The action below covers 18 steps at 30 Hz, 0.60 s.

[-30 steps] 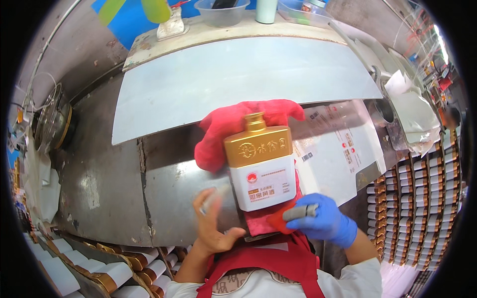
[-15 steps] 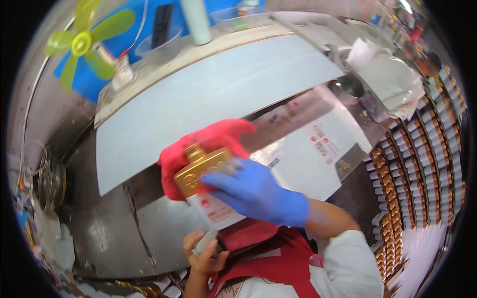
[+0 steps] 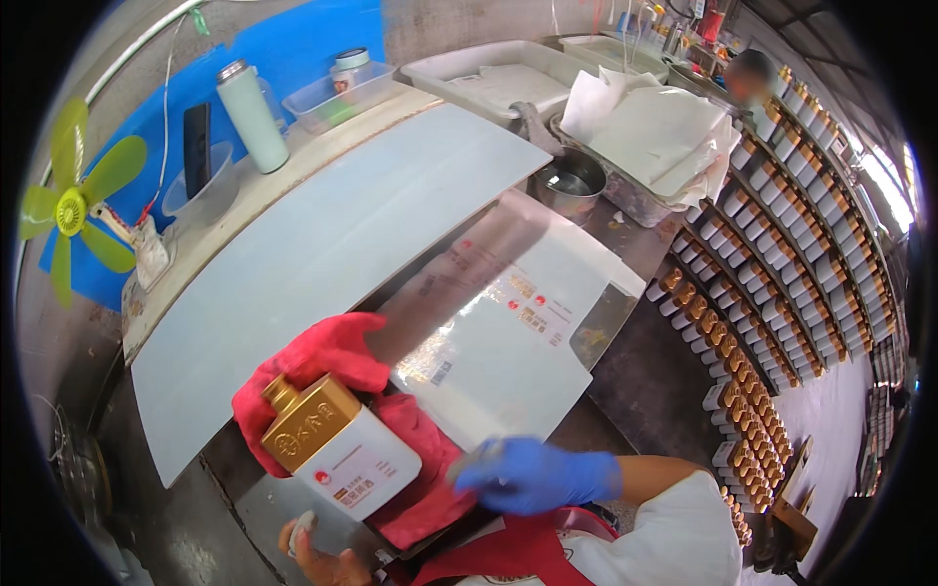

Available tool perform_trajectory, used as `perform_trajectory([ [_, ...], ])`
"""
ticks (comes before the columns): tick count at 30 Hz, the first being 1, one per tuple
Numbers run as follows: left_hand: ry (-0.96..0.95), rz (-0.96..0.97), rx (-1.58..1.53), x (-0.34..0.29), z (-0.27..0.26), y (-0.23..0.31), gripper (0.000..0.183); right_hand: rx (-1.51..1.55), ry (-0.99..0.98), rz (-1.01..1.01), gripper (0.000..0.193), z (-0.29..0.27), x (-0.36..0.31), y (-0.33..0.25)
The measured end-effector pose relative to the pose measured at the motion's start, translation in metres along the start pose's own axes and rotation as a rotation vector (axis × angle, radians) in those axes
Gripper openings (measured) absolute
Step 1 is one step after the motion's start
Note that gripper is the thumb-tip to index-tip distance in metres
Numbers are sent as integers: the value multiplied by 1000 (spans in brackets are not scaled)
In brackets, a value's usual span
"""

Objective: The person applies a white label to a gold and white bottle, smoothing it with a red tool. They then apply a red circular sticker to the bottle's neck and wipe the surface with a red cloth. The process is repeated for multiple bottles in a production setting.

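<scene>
A bottle with a gold embossed shoulder and neck and a white printed body lies tilted on a crumpled red cloth. Beyond its lower end, my right hand in a blue glove hovers at the cloth's right edge, apart from the bottle. Something greyish shows at its blurred fingertips, and I cannot make out whether it is held. Just below the bottle is my bare left hand, fingers apart, with a whitish covering on one finger. Part of that hand is cut off by the lower edge.
A pale board spans the bench, with printed sheets beside it. A metal bowl and a tray of white sheets stand at the back right. Rows of bottles fill the right. A green fan is far left.
My right hand has come off the bottle and drawn away to the right. The bottle's printed face is now uncovered. The whole view has shifted, showing more of the right side.
</scene>
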<state>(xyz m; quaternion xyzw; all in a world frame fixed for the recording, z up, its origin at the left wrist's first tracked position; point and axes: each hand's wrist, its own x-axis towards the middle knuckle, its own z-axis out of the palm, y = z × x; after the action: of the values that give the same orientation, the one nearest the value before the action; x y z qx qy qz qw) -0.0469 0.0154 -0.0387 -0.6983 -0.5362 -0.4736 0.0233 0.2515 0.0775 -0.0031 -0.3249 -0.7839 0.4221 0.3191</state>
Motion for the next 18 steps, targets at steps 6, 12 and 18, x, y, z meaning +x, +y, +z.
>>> perform_trajectory([
  [6,46,-89,-68,6,9,2,50,-152,740,762,20,-122,-42,94],
  [12,45,-88,-60,10,14,4,51,-641,551,909,40,-168,-35,122],
  [18,29,-118,-19,7,16,5,51,-644,670,912,48,-173,-44,134],
])
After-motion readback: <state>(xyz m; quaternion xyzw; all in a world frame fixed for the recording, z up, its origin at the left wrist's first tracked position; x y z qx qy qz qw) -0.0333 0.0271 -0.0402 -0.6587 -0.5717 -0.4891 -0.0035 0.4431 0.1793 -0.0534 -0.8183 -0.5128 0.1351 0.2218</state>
